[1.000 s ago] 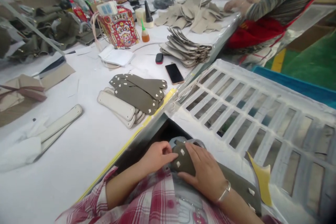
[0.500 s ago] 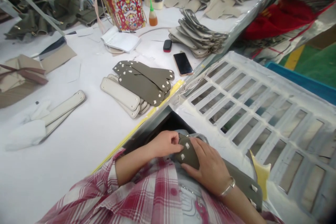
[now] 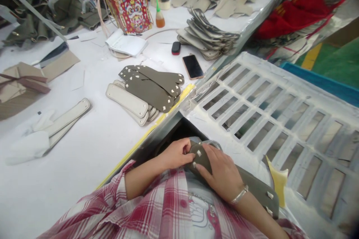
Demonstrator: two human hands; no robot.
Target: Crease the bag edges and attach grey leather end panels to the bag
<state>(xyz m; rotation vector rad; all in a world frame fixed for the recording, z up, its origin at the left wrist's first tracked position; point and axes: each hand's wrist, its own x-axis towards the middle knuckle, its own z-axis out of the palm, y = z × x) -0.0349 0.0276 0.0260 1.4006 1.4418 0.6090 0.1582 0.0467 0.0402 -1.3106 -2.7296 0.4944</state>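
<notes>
An olive-grey leather strap piece [image 3: 252,183] with rounded ends and small white tabs lies across my lap. The fingers of my left hand [image 3: 179,153] are curled in a pinch at the strap's near-left end. My right hand [image 3: 221,171] wraps over the same end from the right, thumb along its lower side and fingers over its top. A small metallic glint shows on the strap's upper edge between the hands. What lies under the fingers is hidden.
Olive strap pieces [image 3: 151,87] and pale straps [image 3: 127,101] lie at the table edge. Beyond are a phone [image 3: 192,66], a stack of grey pieces [image 3: 210,35] and a red box [image 3: 130,9]. A slotted white rack [image 3: 269,115] stands right, near a co-worker's red apron [image 3: 294,11].
My left and right hands stay on the strap's end with only slight shifts. The view has moved a little. The co-worker's hand at the upper right has gone out of view.
</notes>
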